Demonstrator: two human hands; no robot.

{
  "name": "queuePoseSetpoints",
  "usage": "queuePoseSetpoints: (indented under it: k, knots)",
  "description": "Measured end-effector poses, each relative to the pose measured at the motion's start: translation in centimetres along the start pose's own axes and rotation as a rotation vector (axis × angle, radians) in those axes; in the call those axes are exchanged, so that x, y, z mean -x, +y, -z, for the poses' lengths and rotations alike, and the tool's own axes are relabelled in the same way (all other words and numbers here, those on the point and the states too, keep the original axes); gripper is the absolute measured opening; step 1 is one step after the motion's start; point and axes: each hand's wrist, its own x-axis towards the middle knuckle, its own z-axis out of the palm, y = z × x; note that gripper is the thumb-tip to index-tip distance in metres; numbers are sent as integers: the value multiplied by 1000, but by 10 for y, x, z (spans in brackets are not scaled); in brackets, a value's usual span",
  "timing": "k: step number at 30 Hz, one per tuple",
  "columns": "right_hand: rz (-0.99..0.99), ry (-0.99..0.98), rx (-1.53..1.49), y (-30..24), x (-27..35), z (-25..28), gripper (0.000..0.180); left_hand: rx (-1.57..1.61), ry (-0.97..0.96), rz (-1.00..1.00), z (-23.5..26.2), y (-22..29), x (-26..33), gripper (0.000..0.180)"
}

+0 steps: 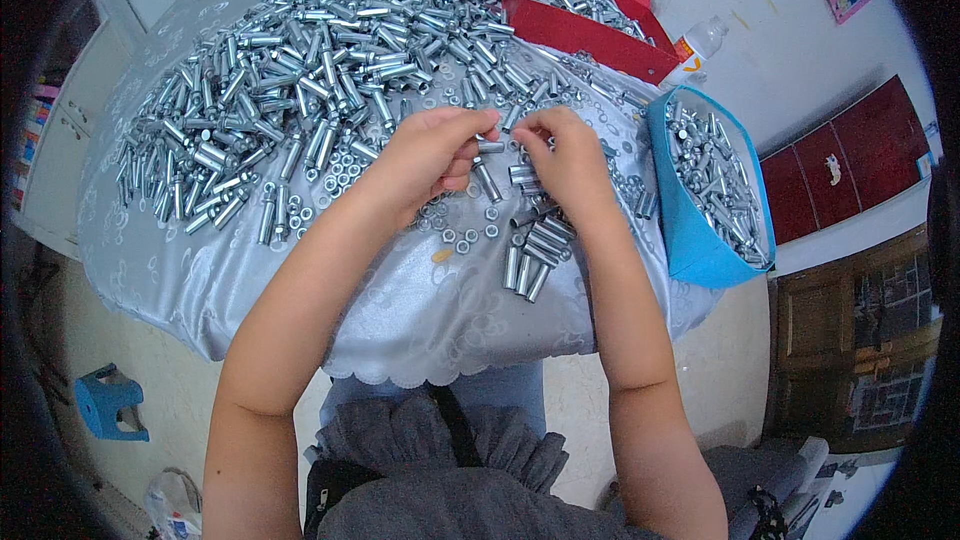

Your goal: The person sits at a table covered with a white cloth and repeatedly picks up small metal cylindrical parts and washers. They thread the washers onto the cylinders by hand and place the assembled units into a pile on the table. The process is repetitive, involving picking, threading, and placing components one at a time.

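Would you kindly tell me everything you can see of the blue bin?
The blue bin is open-topped and apparently upright, with walls that look like fabric. It stands at the right edge of the table and holds many silvery fasteners. Neither the left hand nor the right hand touches it.

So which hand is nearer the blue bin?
Right. The right hand is left of the blue bin, apart from it; the left hand is farther left, beyond the right hand.
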Motion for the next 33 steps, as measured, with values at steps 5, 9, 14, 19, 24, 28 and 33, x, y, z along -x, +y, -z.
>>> queuePoseSetpoints:
  k: [5,9,14,19,24,28,33]
  knots:
    - [23,-23,-73,4,-2,10,14,-15,18,4,3,-4,-4,21]
    - [-62,-56,-29,7,-1,17,15,-31,38,16,0,-1,-2,21]
    - [-153,-211,54,13,-2,28,16,-40,22,-2,2,-4,-4,21]
    - [-161,-262,92,17,0,30,16,-73,23,-5,-1,-2,-1,22]
    - [-128,-275,133,17,0,31,16,-93,27,-15,0,-5,-4,22]
    - [-64,-255,211,14,1,27,16,-84,35,-17,3,-8,-6,24]
    - [-51,-228,219,13,3,24,17,-85,61,-12,-1,-5,-2,23]
